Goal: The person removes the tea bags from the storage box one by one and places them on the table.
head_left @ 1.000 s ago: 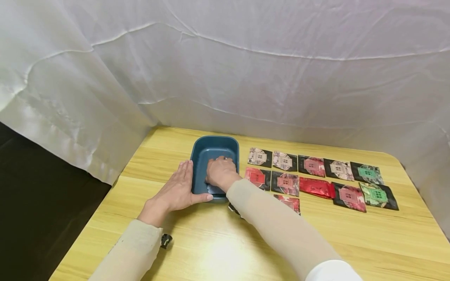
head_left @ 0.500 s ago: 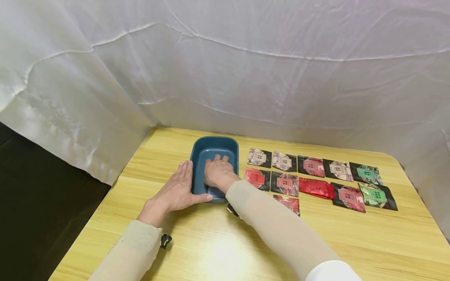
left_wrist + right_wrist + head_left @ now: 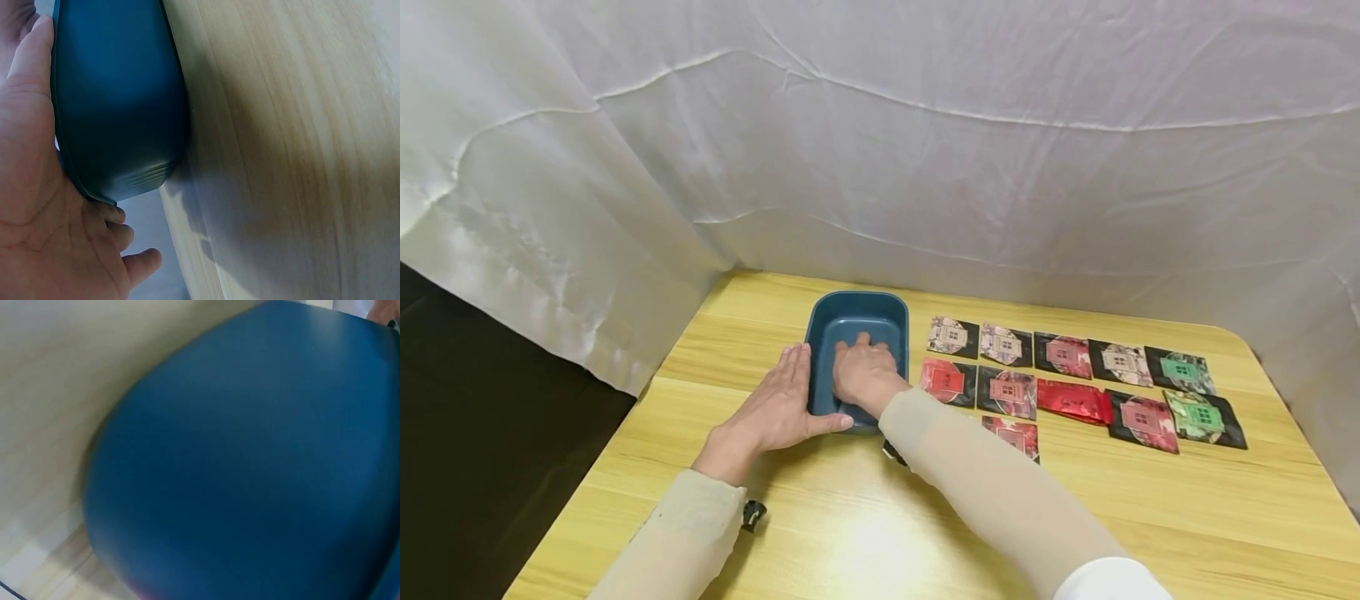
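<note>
A deep blue rectangular bin (image 3: 822, 321) with rounded corners stands at the left rear of the wooden table. My left hand (image 3: 772, 402) lies along its left side, fingers extended and thumb on the near rim. In the left wrist view the palm and thumb sit against the bin's blue wall (image 3: 119, 81). Inside the bin, my right hand (image 3: 867, 369) reaches down to the floor, back of the hand up. Its fingertips and palm are hidden, and I cannot tell whether it holds anything. The bin's outer wall (image 3: 244, 456) fills most of the right wrist view.
Right of the bin, several flat sachets with printed labels lie in rows, among them a green one (image 3: 1205, 419), a plain red one (image 3: 1075, 401) and a pink-labelled one (image 3: 1143, 421). My right forearm (image 3: 1000, 492) crosses the table's front. A pale curtain (image 3: 925, 167) hangs behind.
A pale patch seen under my right hand a second ago no longer shows. The right hand has shifted slightly left inside the bin, its fingers spreading and then drawing in. My left hand stays put.
</note>
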Demonstrator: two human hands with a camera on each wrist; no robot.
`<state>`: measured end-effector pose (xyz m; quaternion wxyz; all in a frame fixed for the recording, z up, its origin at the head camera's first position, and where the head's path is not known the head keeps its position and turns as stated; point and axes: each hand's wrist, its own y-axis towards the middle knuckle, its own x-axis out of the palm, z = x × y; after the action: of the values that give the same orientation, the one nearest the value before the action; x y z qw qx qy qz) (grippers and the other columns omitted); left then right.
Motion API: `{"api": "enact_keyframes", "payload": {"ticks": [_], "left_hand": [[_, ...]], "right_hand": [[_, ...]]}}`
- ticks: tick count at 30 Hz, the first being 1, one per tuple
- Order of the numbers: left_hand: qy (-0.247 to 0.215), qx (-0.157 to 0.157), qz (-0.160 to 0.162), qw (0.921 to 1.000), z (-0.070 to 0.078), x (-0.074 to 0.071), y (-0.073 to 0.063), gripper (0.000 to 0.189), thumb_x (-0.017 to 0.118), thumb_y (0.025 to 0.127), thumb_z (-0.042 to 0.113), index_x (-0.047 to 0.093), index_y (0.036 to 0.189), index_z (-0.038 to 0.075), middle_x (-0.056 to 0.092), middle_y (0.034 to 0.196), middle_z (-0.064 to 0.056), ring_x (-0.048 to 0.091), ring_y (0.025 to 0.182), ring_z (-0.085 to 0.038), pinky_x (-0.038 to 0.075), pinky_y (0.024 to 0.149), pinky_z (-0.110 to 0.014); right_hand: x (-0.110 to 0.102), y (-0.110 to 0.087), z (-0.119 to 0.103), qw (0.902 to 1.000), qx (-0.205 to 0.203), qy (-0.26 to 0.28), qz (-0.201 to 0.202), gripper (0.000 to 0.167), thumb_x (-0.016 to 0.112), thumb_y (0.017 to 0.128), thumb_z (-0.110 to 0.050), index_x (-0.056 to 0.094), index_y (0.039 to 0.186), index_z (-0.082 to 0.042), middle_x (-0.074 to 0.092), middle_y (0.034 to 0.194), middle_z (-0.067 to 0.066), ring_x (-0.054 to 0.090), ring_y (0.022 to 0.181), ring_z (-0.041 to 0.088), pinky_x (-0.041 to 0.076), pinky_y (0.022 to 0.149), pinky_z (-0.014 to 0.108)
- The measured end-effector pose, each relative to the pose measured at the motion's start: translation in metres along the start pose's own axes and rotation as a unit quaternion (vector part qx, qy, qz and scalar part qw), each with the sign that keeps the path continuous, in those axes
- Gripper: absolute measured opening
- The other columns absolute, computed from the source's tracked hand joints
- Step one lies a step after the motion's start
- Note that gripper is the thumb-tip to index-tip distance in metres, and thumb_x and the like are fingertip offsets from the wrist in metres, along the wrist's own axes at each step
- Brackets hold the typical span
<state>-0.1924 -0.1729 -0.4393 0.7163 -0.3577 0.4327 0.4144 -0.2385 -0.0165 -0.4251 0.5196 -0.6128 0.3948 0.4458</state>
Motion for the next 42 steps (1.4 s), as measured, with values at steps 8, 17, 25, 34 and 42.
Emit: {"api": "enact_keyframes", "payload": {"ticks": [8,17,25,34,42], "left_hand": [[0.003,0.0,-0.002,1.0,0.0,0.0,0.0,0.14,0.056,0.084,0.09,-0.004,0.165,-0.006,-0.004,0.175,-0.025,-0.002,0.164,-0.039,0.012,0.133,-0.055],[0.003,-0.002,-0.002,1.0,0.001,-0.001,-0.001,0.14,0.056,0.083,0.09,-0.005,0.166,-0.005,-0.005,0.175,-0.024,-0.002,0.164,-0.04,0.012,0.133,-0.056],[-0.002,-0.006,0.005,1.0,0.002,0.0,-0.001,0.142,0.059,0.081,0.09,-0.004,0.166,-0.005,-0.001,0.176,-0.025,0.0,0.164,-0.04,0.014,0.132,-0.057],[-0.002,-0.008,0.011,0.9999,-0.003,-0.001,0.002,0.142,0.062,0.082,0.088,-0.003,0.166,-0.005,-0.001,0.175,-0.026,0.002,0.164,-0.041,0.016,0.132,-0.057],[-0.004,-0.008,0.01,0.9999,-0.007,-0.003,0.003,0.142,0.06,0.082,0.089,-0.003,0.166,-0.006,0.0,0.175,-0.028,0.002,0.163,-0.043,0.016,0.131,-0.06]], "right_hand": [[-0.005,0.0,0.004,0.9959,-0.018,0.033,0.082,0.073,0.075,0.096,-0.046,0.046,0.159,-0.022,0.043,0.158,0.02,0.056,0.128,0.042,0.059,0.096,0.05],[-0.039,-0.021,0.02,0.975,-0.046,0.049,0.212,0.059,0.075,0.096,-0.04,0.054,0.147,-0.021,0.044,0.152,0.018,0.057,0.118,0.037,0.064,0.078,0.047],[-0.061,-0.049,0.049,0.9618,-0.042,0.043,0.267,0.057,0.076,0.092,-0.036,0.055,0.143,-0.02,0.039,0.158,0.019,0.056,0.12,0.037,0.062,0.063,0.041],[-0.055,-0.076,0.101,0.9609,-0.032,0.094,0.259,0.052,0.076,0.091,-0.033,0.057,0.137,-0.018,0.036,0.162,0.022,0.055,0.123,0.041,0.062,0.072,0.05],[-0.029,-0.112,0.166,0.9653,0.0,0.099,0.242,0.052,0.071,0.093,-0.03,0.055,0.139,-0.012,0.035,0.161,0.029,0.053,0.126,0.052,0.061,0.078,0.063]]}}
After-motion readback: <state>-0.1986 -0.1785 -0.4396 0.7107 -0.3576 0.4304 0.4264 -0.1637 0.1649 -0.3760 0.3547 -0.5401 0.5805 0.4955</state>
